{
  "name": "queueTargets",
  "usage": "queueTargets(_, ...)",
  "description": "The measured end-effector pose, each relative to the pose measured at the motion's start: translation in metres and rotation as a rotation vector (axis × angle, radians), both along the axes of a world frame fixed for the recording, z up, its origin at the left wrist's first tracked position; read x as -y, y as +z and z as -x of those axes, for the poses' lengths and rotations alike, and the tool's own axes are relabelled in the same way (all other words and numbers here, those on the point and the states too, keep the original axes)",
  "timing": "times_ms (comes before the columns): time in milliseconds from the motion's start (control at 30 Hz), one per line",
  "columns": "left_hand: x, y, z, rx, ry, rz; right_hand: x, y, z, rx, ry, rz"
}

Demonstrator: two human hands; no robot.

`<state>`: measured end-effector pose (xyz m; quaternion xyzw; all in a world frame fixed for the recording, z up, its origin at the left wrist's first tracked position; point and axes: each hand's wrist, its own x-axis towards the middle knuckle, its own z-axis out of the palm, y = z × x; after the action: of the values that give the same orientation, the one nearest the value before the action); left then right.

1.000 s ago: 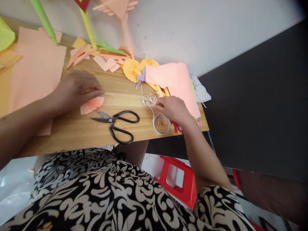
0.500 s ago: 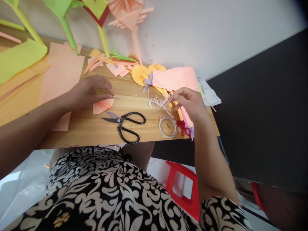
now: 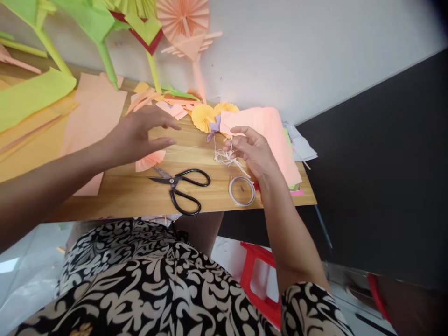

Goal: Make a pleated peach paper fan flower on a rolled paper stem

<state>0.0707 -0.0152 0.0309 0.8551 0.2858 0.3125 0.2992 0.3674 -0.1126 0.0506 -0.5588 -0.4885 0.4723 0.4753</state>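
Note:
My left hand (image 3: 140,133) hovers with fingers stretched out just above a small pleated pink paper fan (image 3: 150,160) on the wooden table (image 3: 133,196); it holds nothing. My right hand (image 3: 252,149) is raised a little, its thumb and fingers pinched on a tangle of thin white string (image 3: 225,157) that trails down to the table. Black scissors (image 3: 184,184) lie closed between the two hands. A ring of white tape (image 3: 241,191) lies below my right hand, near the table's front edge.
A pink paper sheet (image 3: 269,133) lies behind my right hand, yellow pleated rosettes (image 3: 205,116) beside it. Pink and green sheets (image 3: 94,112) and paper scraps cover the left and back. Paper flowers (image 3: 182,21) hang on the wall. A red stool (image 3: 259,280) stands below.
My left hand has lifted off the pink fan and spread its fingers. My right hand moved from the tape ring up to the string and drew it leftward.

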Motion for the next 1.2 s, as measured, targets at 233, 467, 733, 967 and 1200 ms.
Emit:
queueTargets(233, 0.027, 0.013, -0.052, 0.041, -0.121, 0.383, 0.012, 0.012, 0.034, 0.124, 0.146, -0.02)
queueTargets(467, 0.035, 0.006, -0.066, 0.266, -0.143, 0.836, 0.016, 0.008, 0.042, 0.128, 0.176, 0.005)
queueTargets(733, 0.038, 0.007, -0.071, 0.37, -0.176, 0.96, 0.013, -0.002, 0.048, 0.151, 0.194, 0.007)
queueTargets(967, 0.038, 0.007, -0.07, 0.361, -0.12, 0.895, 0.011, -0.009, 0.047, 0.125, 0.174, -0.012)
queueTargets(1200, 0.037, 0.005, -0.068, 0.369, 0.01, 0.815, 0.009, -0.006, 0.05, 0.214, -0.008, -0.17)
